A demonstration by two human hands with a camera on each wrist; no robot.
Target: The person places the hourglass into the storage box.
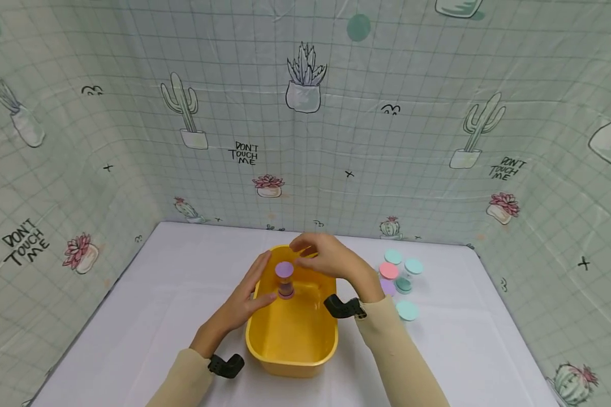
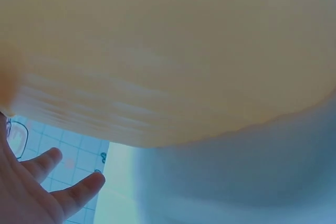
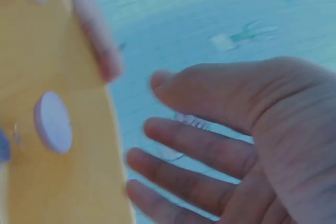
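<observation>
"Yellow plastic tub, at 6 o'clock in the head view, on a white-covered table. Inside its outline, towards the tub's 12 o'clock end, is a small hourglass with purple caps."

"And the hands?"

"Left hand lies along the tub's 10 o'clock side, fingers straight, thumb out near the hourglass; I cannot tell if it touches. Right hand hovers at 1 o'clock, fingers loosely bent, holding nothing. Capped pieces in teal, pink and lilac sit at 3 o'clock from the tub."

"Any writing?"

"Black capitals reading DON'T TOUCH ME, three times on the plant-patterned cloth: from the tub, at 11, at 2, and between 9 and 10 o'clock."

"Left wrist view?"

"Blurred. Pale yellow tub wall fills the top; at 8 o'clock, two straight fingers of the left hand spread apart."

"Right wrist view?"

"Right hand at 4 o'clock, its fingers extended and grasping nothing, apart from the hourglass's lilac-looking cap at 9 o'clock. A left-hand finger shows at 10."
</observation>
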